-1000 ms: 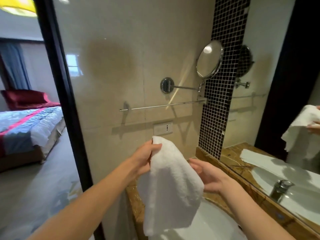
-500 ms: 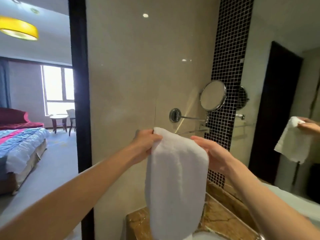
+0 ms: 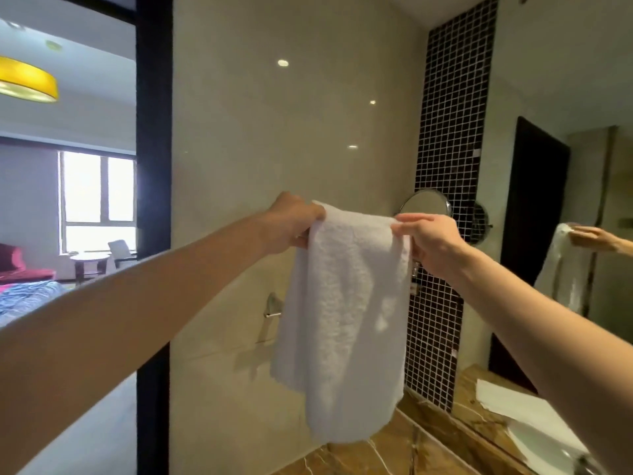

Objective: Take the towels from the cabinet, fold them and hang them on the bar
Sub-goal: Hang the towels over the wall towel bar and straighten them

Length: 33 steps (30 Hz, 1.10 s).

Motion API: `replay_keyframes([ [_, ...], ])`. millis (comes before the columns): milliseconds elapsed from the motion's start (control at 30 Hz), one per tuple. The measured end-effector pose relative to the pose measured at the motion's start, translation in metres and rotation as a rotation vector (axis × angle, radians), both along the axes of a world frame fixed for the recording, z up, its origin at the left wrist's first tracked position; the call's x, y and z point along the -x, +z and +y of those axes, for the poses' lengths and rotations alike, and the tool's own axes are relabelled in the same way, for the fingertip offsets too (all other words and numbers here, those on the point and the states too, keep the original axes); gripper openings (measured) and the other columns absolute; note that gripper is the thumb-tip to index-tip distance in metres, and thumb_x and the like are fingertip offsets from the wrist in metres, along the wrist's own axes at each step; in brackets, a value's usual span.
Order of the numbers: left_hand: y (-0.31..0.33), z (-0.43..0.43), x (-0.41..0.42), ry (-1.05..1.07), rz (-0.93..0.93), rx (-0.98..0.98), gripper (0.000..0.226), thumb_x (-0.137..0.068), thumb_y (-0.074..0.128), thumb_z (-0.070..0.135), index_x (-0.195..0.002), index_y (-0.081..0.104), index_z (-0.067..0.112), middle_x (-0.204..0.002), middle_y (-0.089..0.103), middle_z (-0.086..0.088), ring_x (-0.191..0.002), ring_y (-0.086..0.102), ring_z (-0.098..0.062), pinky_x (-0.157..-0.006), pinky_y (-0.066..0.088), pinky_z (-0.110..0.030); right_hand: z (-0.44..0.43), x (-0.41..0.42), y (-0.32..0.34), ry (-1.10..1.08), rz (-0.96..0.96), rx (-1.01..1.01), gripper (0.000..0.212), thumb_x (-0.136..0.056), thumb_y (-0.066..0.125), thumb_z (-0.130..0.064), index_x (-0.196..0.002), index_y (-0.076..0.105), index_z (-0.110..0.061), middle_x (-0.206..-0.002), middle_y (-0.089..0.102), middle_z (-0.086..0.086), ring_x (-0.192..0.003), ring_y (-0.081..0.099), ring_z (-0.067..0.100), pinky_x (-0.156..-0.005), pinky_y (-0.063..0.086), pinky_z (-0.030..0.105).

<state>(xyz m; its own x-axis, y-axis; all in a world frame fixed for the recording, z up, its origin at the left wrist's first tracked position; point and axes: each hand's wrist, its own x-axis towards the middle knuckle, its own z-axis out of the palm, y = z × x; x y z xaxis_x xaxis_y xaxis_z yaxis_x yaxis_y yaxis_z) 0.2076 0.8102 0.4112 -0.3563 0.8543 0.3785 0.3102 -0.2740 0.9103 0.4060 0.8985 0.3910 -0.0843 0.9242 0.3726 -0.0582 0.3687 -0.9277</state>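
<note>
Your left hand (image 3: 291, 222) and right hand (image 3: 433, 243) each pinch a top corner of the folded white towel (image 3: 346, 320) at frame centre. It hangs straight below both grips, hiding most of the bar (image 3: 273, 315), whose left end shows beside it.

Brown marble counter (image 3: 376, 454) btm right, w/ white basin (image 3: 548, 440) (seen via mirror (image 3: 582, 303))

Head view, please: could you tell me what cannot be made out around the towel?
- Bar: only its left bracket shows in the head view; the towel hides the rest.
- Left hand and right hand: the fingers behind the towel's top edge are hidden.
- Round mirror: partly covered by the right hand.
- Cabinet: outside the frame.
</note>
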Motion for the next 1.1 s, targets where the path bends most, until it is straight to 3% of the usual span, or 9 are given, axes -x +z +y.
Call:
replay_keyframes([
  [133, 0.032, 0.024, 0.011, -0.028, -0.063, 0.0, 0.012, -0.086, 0.052, -0.003, -0.078, 0.054, 0.005, -0.076, 0.057, -0.013, -0.065, 0.059, -0.021, -0.053, 0.055, -0.032, 0.028, 0.012, 0.032, -0.065, 0.055, -0.105, 0.019, -0.076, 0.074, 0.001, -0.088, 0.071, -0.012, -0.096, 0.071, 0.009, -0.089, 0.068, 0.021, -0.082, 0.056, 0.033],
  [267, 0.055, 0.055, 0.018, -0.035, -0.153, 0.034, 0.017, -0.094, 0.046, 0.0, -0.08, 0.051, 0.008, -0.076, 0.058, -0.006, -0.062, 0.058, -0.014, -0.052, 0.051, -0.03, 0.053, 0.028, 0.061, -0.082, 0.087, -0.173, 0.024, -0.074, 0.072, 0.008, -0.081, 0.067, -0.014, -0.094, 0.071, 0.014, -0.089, 0.07, 0.026, -0.085, 0.055, 0.039],
  [433, 0.07, 0.095, 0.026, -0.087, -0.248, -0.139, 0.012, -0.086, 0.057, -0.006, -0.085, 0.056, 0.006, -0.083, 0.061, -0.009, -0.072, 0.063, -0.018, -0.054, 0.054, -0.029, 0.088, 0.044, 0.087, -0.062, 0.163, -0.193, 0.03, -0.074, 0.065, 0.015, -0.091, 0.068, -0.009, -0.074, 0.063, 0.007, -0.066, 0.063, 0.017, -0.074, 0.057, 0.038],
  [500, 0.07, 0.11, 0.029, -0.107, -0.228, -0.163, 0.027, -0.083, 0.06, -0.009, -0.105, 0.057, 0.007, -0.09, 0.061, -0.009, -0.08, 0.063, -0.022, -0.058, 0.052, -0.03, 0.103, 0.051, 0.093, -0.048, 0.171, -0.194, 0.035, -0.073, 0.062, 0.016, -0.099, 0.067, -0.006, -0.077, 0.062, 0.008, -0.07, 0.062, 0.018, -0.07, 0.055, 0.031],
  [600, 0.066, 0.132, 0.039, -0.106, -0.204, -0.146, 0.074, -0.081, 0.059, -0.013, -0.145, 0.031, 0.013, -0.117, 0.057, -0.01, -0.082, 0.061, -0.019, -0.061, 0.052, -0.032, 0.127, 0.065, 0.097, -0.042, 0.198, -0.165, 0.039, -0.072, 0.06, 0.018, -0.101, 0.068, -0.007, -0.096, 0.063, 0.012, -0.087, 0.061, 0.022, -0.078, 0.054, 0.03],
  [700, 0.064, 0.152, 0.053, -0.119, -0.164, -0.116, 0.076, -0.082, 0.056, -0.015, -0.145, 0.033, 0.02, -0.124, 0.055, -0.009, -0.085, 0.061, -0.02, -0.062, 0.052, -0.033, 0.149, 0.077, 0.099, -0.031, 0.221, -0.126, 0.039, -0.074, 0.062, 0.018, -0.101, 0.068, -0.009, -0.095, 0.064, 0.013, -0.084, 0.063, 0.022, -0.074, 0.056, 0.028],
  [833, 0.068, 0.174, 0.07, -0.14, -0.123, -0.133, 0.067, -0.082, 0.053, -0.016, -0.137, 0.044, 0.022, -0.128, 0.055, -0.009, -0.089, 0.06, -0.02, -0.058, 0.052, -0.03, 0.171, 0.091, 0.107, -0.051, 0.249, -0.137, 0.037, -0.074, 0.063, 0.018, -0.099, 0.066, -0.01, -0.07, 0.057, 0.005, -0.058, 0.054, 0.012, -0.039, 0.043, 0.012],
  [967, 0.072, 0.191, 0.084, -0.125, -0.049, -0.131, 0.064, -0.083, 0.052, -0.014, -0.137, 0.046, 0.021, -0.127, 0.056, -0.009, -0.095, 0.057, -0.019, -0.059, 0.049, -0.027, 0.192, 0.109, 0.115, -0.029, 0.322, -0.12, 0.04, -0.072, 0.064, 0.019, -0.101, 0.066, -0.01, -0.075, 0.061, 0.007, -0.064, 0.059, 0.014, -0.048, 0.049, 0.017],
  [1100, 0.061, 0.2, 0.096, -0.158, -0.038, -0.071, 0.05, -0.082, 0.051, -0.013, -0.119, 0.055, 0.019, -0.102, 0.058, -0.008, -0.074, 0.055, -0.015, -0.051, 0.046, -0.022, 0.214, 0.124, 0.104, 0.039, 0.24, -0.074, 0.036, -0.074, 0.062, 0.016, -0.096, 0.065, -0.012, -0.084, 0.06, 0.01, -0.067, 0.06, 0.02, -0.058, 0.051, 0.029],
])
